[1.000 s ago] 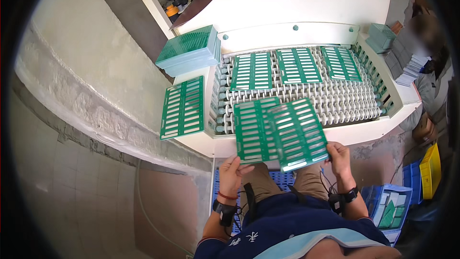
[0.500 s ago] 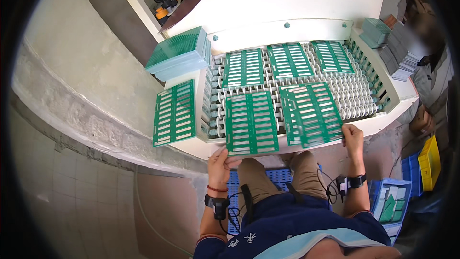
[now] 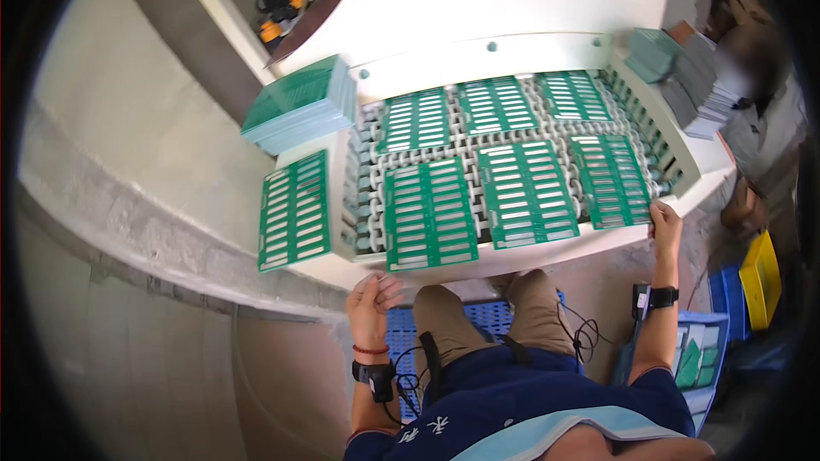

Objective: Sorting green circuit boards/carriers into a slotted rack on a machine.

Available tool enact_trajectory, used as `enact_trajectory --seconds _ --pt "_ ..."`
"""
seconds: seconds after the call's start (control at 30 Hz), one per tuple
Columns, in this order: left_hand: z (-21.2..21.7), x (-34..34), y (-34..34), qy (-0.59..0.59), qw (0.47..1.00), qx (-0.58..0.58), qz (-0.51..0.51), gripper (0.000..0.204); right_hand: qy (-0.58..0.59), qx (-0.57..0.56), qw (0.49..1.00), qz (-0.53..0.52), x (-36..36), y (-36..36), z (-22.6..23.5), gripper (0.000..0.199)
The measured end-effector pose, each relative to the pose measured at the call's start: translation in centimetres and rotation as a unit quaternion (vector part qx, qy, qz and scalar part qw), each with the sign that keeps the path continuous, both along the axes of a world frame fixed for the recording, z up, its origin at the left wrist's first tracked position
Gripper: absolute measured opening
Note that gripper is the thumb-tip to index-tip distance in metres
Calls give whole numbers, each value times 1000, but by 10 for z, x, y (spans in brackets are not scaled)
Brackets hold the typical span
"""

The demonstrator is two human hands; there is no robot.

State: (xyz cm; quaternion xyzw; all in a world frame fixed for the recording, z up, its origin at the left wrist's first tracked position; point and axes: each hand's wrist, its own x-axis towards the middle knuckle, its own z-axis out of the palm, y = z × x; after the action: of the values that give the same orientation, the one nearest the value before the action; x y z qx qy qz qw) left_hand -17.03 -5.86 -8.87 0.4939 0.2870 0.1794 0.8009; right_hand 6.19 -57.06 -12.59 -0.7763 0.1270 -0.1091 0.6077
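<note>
Green slotted circuit board panels lie in two rows on the white roller conveyor. At the front right, my right hand (image 3: 665, 224) pinches the lower right corner of one circuit board panel (image 3: 612, 181). To its left lies a middle panel (image 3: 527, 194), and left of that another panel (image 3: 431, 215), its near edge over the conveyor's front rim. My left hand (image 3: 374, 297) is just off that panel's lower left corner, fingers apart and holding nothing. A further panel (image 3: 295, 211) rests on the ledge at the left.
Stacked green panels (image 3: 301, 102) stand at the conveyor's left back corner. More stacks (image 3: 696, 85) sit on its right side. Behind the rollers (image 3: 369, 196) rises a white machine cover (image 3: 478, 0). Blue bins (image 3: 717, 324) and a yellow bin (image 3: 760, 277) are on the right.
My right hand has slid the front panel rightward, off the middle panel it overlapped. My left hand has come away from the left front panel and opened. The view has shifted slightly.
</note>
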Motion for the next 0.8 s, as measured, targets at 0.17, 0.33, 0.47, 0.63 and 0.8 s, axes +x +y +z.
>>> enact_trajectory --seconds 0.17,0.33,0.47,0.63,0.8 --pt "11 -13 5 8 997 26 72 24 -5 -88 992 -88 9 -47 -34 27" --pt "32 -35 45 -27 970 98 221 37 -81 0 993 -91 -22 -43 -23 21" --pt "56 -41 87 -75 949 104 288 50 -104 51 993 4 -46 17 14 18" --pt "60 -25 129 -134 972 -47 186 55 -92 68 986 125 -70 80 44 16" --pt "69 -19 132 -127 977 -96 142 41 -59 98 965 235 -89 136 67 17"
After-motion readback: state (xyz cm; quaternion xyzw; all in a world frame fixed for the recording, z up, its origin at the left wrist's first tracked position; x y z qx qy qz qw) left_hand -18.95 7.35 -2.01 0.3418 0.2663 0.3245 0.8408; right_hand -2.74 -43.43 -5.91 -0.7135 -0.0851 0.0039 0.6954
